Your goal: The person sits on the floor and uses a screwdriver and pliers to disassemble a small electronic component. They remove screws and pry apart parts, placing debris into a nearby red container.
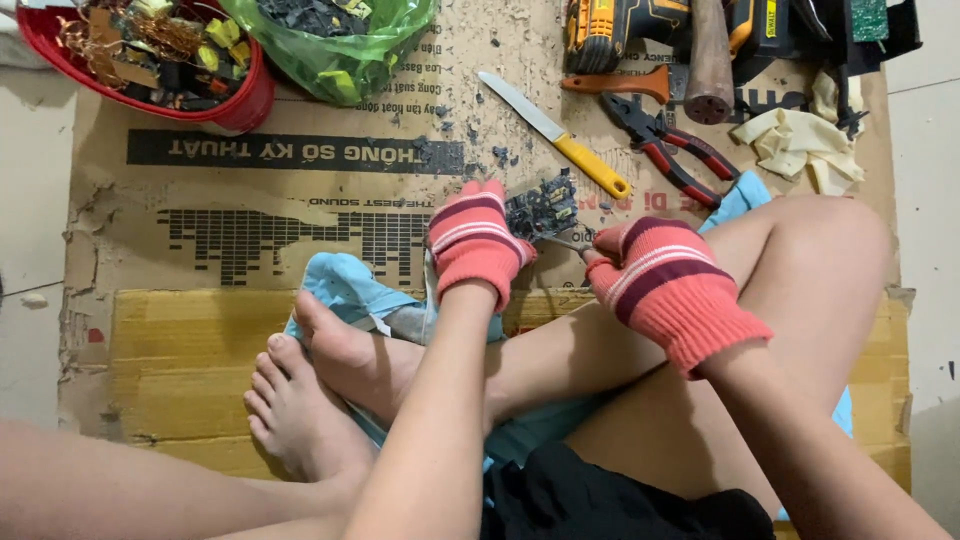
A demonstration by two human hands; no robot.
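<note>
Small dark circuit board (542, 207) w/ bits sticking up is sitting tilted at frame center, just above the knees. Thin metal tool (570, 243) is lying across its lower right edge, touching it.

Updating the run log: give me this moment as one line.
left hand: grips circuit board | right hand: works metal tool on board | nearby: knife, pliers

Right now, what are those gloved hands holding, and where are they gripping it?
The left hand grips a small dark circuit board by its left edge. The right hand holds a thin metal tool by its handle end, tip against the board.
</note>
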